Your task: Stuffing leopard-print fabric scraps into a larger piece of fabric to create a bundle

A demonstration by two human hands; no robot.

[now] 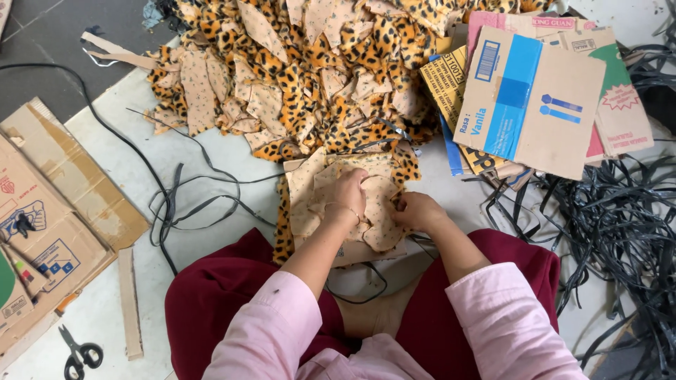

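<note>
From the head view, both hands work on a small stack of cut fabric pieces [352,204] lying on the floor directly in front of the person's knees, its tan backing side up and leopard-print fur showing along its left edge. The left hand [348,191] lies on top of the stack, palm down with its fingers curled over a piece near the middle; the right hand [417,210] pinches the right edge of the same stack between thumb and fingers. The stack runs roughly away from the person, its far end touching the big heap of leopard-print pieces [303,77] that lies straight ahead, past the hands. The left hand sits slightly farther forward, so it is the nearer one to that heap. The surface is a pale floor [204,141], with thin black cords [183,204] trailing across it. Flattened cardboard boxes [535,98] lie to the right of the heap, a tangle of black straps [620,232] beyond them, more cardboard [49,211] at the left, and black-handled scissors [79,353] near the lower left corner.
</note>
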